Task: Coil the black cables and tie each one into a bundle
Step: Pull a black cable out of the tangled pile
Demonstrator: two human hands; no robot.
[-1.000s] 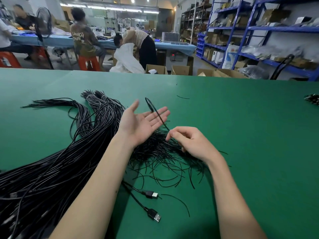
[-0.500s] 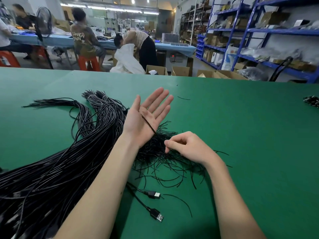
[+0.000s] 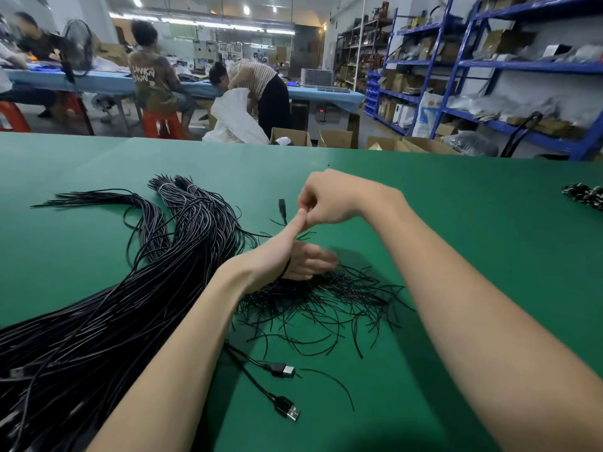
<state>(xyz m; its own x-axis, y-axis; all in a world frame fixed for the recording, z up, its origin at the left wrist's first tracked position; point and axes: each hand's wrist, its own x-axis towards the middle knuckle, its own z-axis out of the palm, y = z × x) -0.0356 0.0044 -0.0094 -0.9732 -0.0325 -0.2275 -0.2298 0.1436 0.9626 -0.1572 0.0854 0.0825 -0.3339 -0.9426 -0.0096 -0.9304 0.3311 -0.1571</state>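
Observation:
My left hand [image 3: 280, 256] is held above the green table [image 3: 456, 256] with its thumb pointing up and its fingers blurred, pointing right. A black cable [image 3: 287, 267] loops round its palm. Just above it, my right hand [image 3: 329, 200] has curled fingers and pinches the cable at the tip of the left thumb. The cable's connector end [image 3: 281, 203] sticks up just left of the thumb. A thick heap of long black cables [image 3: 130, 305] runs from the lower left toward the far middle. Two USB plugs [image 3: 283, 370] lie near my left forearm.
A pile of short thin black ties [image 3: 332, 298] is spread under and in front of my hands. A few tied bundles [image 3: 584, 195] sit at the table's far right edge. Beyond the table are cardboard boxes, blue shelving and people working at another bench.
My left hand turned from palm up and spread to thumb up, with the cable round it. My right hand rose from the tie pile to the left thumb tip.

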